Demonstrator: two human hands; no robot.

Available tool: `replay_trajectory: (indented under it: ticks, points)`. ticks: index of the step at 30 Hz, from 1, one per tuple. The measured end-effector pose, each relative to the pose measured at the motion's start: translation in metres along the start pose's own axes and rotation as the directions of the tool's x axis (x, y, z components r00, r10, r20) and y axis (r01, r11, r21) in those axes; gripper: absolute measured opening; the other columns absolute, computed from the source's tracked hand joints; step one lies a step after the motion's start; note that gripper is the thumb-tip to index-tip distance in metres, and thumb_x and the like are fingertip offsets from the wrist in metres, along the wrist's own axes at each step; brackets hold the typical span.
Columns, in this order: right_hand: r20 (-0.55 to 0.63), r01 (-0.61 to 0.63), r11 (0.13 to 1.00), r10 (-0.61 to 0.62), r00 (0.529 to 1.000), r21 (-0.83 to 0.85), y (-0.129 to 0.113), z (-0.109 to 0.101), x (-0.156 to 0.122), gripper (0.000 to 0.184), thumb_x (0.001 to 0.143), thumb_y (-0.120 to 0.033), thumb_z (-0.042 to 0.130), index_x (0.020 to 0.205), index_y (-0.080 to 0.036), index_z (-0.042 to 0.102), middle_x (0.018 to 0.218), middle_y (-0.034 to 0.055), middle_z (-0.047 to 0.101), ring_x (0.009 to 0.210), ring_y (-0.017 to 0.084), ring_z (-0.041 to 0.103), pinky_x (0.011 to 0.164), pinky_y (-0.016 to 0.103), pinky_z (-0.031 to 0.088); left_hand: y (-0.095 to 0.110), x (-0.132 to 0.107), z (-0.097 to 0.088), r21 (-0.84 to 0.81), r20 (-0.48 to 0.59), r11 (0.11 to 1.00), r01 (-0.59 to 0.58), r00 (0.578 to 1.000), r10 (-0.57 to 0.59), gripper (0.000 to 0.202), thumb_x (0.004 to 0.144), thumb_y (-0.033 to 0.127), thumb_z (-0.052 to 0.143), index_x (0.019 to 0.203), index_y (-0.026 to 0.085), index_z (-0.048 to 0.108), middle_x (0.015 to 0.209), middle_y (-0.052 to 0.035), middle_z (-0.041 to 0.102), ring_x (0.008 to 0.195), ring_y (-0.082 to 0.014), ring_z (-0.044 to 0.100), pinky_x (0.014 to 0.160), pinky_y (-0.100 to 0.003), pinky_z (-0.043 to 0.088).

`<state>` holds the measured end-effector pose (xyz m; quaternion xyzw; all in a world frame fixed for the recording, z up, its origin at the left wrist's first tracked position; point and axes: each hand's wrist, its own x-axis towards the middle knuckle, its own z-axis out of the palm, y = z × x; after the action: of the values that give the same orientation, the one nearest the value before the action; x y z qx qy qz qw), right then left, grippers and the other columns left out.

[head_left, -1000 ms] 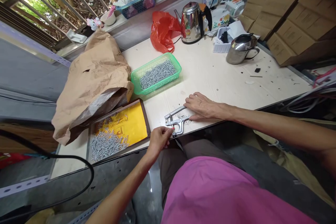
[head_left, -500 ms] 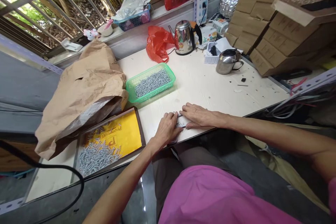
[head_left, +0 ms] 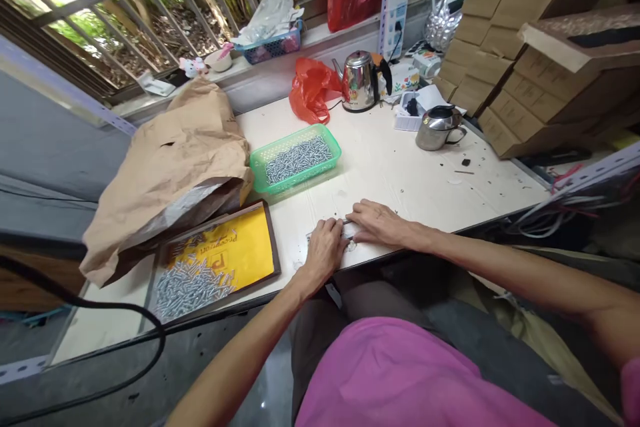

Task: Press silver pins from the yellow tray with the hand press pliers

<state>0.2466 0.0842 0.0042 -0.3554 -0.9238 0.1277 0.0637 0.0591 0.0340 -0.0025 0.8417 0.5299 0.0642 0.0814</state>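
Observation:
At the near edge of the table, my left hand (head_left: 325, 247) and my right hand (head_left: 377, 221) are close together, fingers bent and closed. Both grip a small flat pale piece with a dark edge (head_left: 351, 229), mostly covered by the fingers; its kind cannot be made out. To the left of my left hand lies a shallow dark-rimmed tray (head_left: 274, 253). It holds a yellow printed bag (head_left: 250, 240) and a heap of silver screws (head_left: 190, 287). Beyond my hands a green plastic basket (head_left: 260, 181) contains many small silver metal pieces (head_left: 300, 160), like screws.
Crumpled brown paper (head_left: 170, 153) covers the table's left side. At the back are a red plastic bag (head_left: 313, 90), a kettle (head_left: 360, 83) and a steel pot (head_left: 434, 130). Cardboard boxes (head_left: 540, 73) are stacked at right. A black cable (head_left: 160, 340) hangs front left.
The view has shifted slightly. My hands still grip the flat piece, and my left hand has turned a little; less of the piece's pale middle shows between them.

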Motion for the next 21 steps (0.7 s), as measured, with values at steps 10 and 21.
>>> replay_trajectory:
  ticks: [10,21]
  points:
    - [0.019,-0.001,0.999,0.002,1.0,-0.032,0.024,-0.005,0.029,0.018,0.092,-0.024,0.051,0.093,-0.014,0.066,0.095,0.0094,0.062,0.091,0.02,0.054,0.08,0.031,0.035,0.044,-0.045,0.04,-0.188,-0.222,0.981,-0.056,0.975,0.013,0.029,0.096,0.024,0.043,0.122,0.018,0.054,0.13,-0.012,0.06,0.13,-0.0268,0.048,0.11,-0.052,0.037]
    - [0.232,0.438,0.897,-0.416,0.879,-0.052,-0.067,-0.01,0.059,0.014,0.089,-0.021,0.055,0.085,-0.021,0.068,0.096,0.007,0.06,0.09,0.021,0.047,0.072,0.033,0.034,0.045,-0.052,0.052,-0.307,-0.187,0.951,-0.038,0.982,-0.021,0.039,0.091,0.031,0.053,0.127,0.013,0.053,0.123,-0.0173,0.062,0.122,-0.0326,0.054,0.104,-0.052,0.043]
